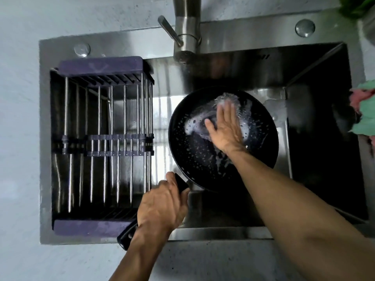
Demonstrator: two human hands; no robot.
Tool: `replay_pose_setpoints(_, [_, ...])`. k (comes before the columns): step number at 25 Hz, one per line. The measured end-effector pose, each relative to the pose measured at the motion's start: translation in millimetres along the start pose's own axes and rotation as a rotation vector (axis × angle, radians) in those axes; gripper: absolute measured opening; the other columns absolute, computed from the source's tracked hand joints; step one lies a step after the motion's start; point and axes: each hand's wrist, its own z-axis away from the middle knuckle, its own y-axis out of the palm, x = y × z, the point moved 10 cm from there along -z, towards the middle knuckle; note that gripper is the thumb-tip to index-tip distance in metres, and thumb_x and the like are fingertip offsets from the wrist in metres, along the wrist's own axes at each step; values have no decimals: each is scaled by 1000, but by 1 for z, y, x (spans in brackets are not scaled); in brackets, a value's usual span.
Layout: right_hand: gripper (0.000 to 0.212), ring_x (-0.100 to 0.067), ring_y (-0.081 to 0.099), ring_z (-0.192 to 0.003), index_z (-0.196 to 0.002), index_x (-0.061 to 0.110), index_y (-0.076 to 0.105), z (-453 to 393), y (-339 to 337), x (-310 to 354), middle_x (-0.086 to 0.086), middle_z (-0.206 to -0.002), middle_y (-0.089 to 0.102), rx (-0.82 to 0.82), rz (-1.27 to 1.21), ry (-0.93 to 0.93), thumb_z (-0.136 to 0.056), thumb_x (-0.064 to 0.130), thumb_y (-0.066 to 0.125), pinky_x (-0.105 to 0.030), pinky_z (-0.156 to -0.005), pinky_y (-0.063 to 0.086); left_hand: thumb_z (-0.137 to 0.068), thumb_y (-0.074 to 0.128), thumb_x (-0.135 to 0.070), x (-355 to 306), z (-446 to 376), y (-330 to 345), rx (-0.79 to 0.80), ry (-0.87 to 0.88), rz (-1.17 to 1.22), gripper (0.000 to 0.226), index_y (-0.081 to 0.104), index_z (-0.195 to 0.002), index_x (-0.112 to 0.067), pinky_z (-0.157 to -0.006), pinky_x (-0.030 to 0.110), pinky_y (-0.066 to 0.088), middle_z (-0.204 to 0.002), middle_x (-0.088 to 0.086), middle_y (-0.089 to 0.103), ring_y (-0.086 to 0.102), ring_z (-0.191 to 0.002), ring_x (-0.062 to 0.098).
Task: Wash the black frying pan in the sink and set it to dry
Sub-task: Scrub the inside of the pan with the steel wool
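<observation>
step: looks like the scrub/rinse stage. The pan (203, 151) sits mid-frame inside the sink (316, 122), wet, with suds and droplets all over the inside.
left hand (162, 203): wrapped round the handle (129, 232) at lower centre, holding the pan a bit tilted, I'd say.
right hand (225, 126): flat, fingers straight, pressing on the pan floor in the foam. Might be a sponge under it, can't tell.
tap (186, 27): top centre, spout roughly above the pan's far rim. Can't make out a stream.
next: my guess is get the suds off under the tap, then lift by the handle and swing left to the rack (101, 142).
edges: handle end sticks out past the sink's near rim at the bottom; the pan's left side is just beside the rack's bars.
room: dark open basin to the right of the pan. The rack shows bare bars, so there's space to park it.
cloth (365, 114): right edge of frame, well apart from the pan.
</observation>
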Motion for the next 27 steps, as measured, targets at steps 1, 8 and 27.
replay_pose_setpoints(1, [81, -21, -24, -152, -160, 18, -10, -4, -12, -11, -4, -165, -25, -75, -65, 143, -101, 64, 21, -46, -126, -4, -97, 15, -59, 1, 0, -1, -10, -4, 16, 61, 31, -133, -12, -67, 29, 52, -104, 3, 60, 64, -81, 16])
replay_pose_setpoints(8, [69, -7, -7, -152, -161, 33, -2, 16, -3, 112, 13, -165, -21, 188, -640, -316, -106, 48, 37, -29, -118, -7, -98, 22, -57, 8, -5, 0, 11, -70, 46, 60, 32, -135, -11, -63, 26, 40, -103, 1, 63, 66, -84, 17])
replay_pose_setpoints(27, [55, 2, 0, -150, -157, 20, 29, 86, 35, 58, 10, -166, 6, 514, -353, -375, -106, 35, 45, -19, -122, -5, -99, 19, -56, 7, -7, 6, 57, -61, -33, 64, 30, -139, -8, -68, 32, 46, -108, 7, 63, 65, -88, 22])
